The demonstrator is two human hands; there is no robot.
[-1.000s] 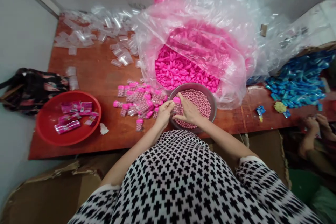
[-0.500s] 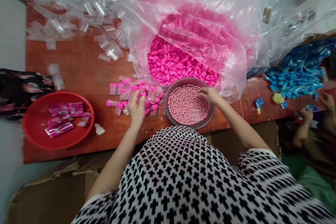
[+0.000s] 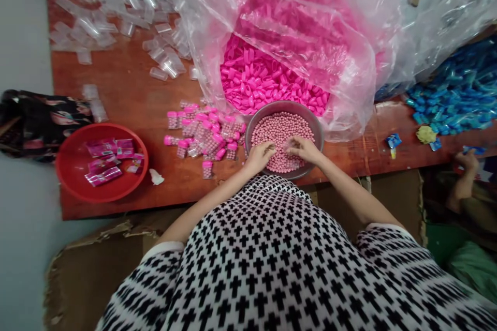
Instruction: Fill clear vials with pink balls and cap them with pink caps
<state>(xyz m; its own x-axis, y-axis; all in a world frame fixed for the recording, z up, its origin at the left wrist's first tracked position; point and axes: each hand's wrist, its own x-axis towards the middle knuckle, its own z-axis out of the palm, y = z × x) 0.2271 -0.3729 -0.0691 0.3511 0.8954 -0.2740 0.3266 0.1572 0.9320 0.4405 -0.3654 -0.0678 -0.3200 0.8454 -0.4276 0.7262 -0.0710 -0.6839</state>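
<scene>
My left hand (image 3: 261, 158) is over the near left part of a grey bowl (image 3: 319, 139) filled with small pink beads (image 3: 283, 126). Its fingers are curled together, and whatever they hold is too small to make out. Facing it, my right hand (image 3: 304, 150) is above the beads at the bowl's right side with its fingers bent inward. Something pale and see-through shows faintly at those fingertips. Left of the bowl lies a pile of small clear bottles (image 3: 207, 132) with pink caps, filled with beads. One capped bottle (image 3: 207, 169) stands a little apart at the pile's near side.
Behind the bowl, a large clear plastic bag (image 3: 349, 98) spills pink caps (image 3: 256, 80). Empty clear bottles (image 3: 166, 59) lie at the back left. A red basin (image 3: 64, 165) holds pink packets (image 3: 103, 176). Blue pieces (image 3: 454, 98) and a co-worker's hand (image 3: 469, 162) are at the right.
My left hand has moved right from the bottle pile to the bowl. A capped bottle now stands at the pile's near side. My right hand has shifted slightly toward the bowl's middle.
</scene>
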